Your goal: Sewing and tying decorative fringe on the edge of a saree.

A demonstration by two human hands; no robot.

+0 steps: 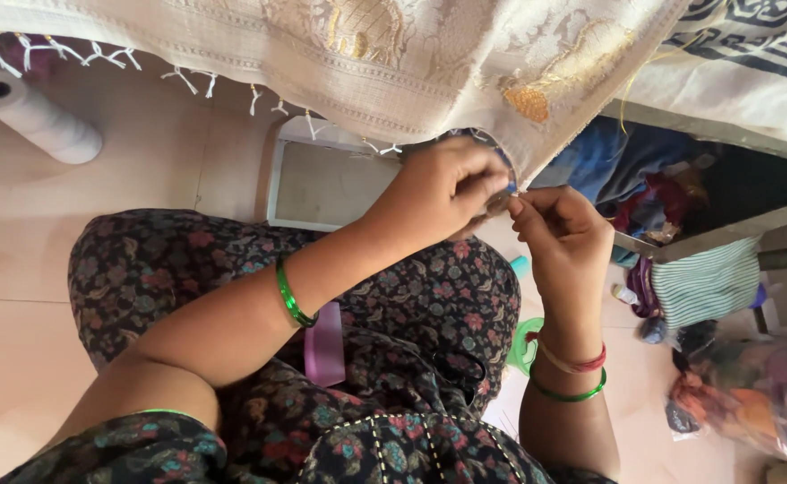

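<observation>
The pale floor (142, 170) carries a white thread cone (39, 119) lying on its side at upper left. A flat white-framed board (322, 184) rests at upper centre. At lower right a clear bag (752, 399) of coloured scraps sits.

Clear plastic bag (752, 394), lower right

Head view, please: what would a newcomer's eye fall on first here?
First, the two hands meeting at centre: the left hand and right hand pinch at the edge of a cream and gold woven cloth that hangs across the top. Next, the green bangles on the wrists above a dark floral lap, and a white thread spool lying on the floor at upper left.
</observation>
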